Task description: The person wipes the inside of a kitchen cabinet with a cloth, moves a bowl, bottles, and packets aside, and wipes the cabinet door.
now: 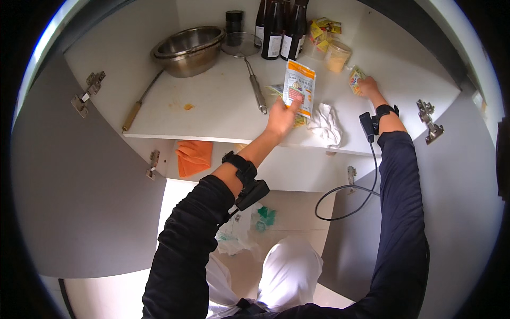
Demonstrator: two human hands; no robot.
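My left hand (282,117) grips an orange-and-white packet (301,81) by its lower part and holds it up over the cabinet shelf (223,115). Behind and under that packet, parts of other yellowish packets (299,121) show on the shelf. A crumpled white cloth (326,124) lies just right of them. Farther right, my right hand (368,87) has its fingers on a small yellow-green packet (356,79) at the shelf's right side. Near it stand a clear jar of pale yellow powder (338,56) and a clear container (318,46) filled with yellow packets.
Dark glass bottles (273,32) and a black-lidded jar (234,22) stand at the back, beside nested steel bowls (191,60). A wire skimmer (257,89) and a wooden-handled tool (132,115) lie on the shelf. An orange cloth (194,157) is below. Grey doors (91,179) flank both sides; a cable (338,219) hangs from my right wrist.
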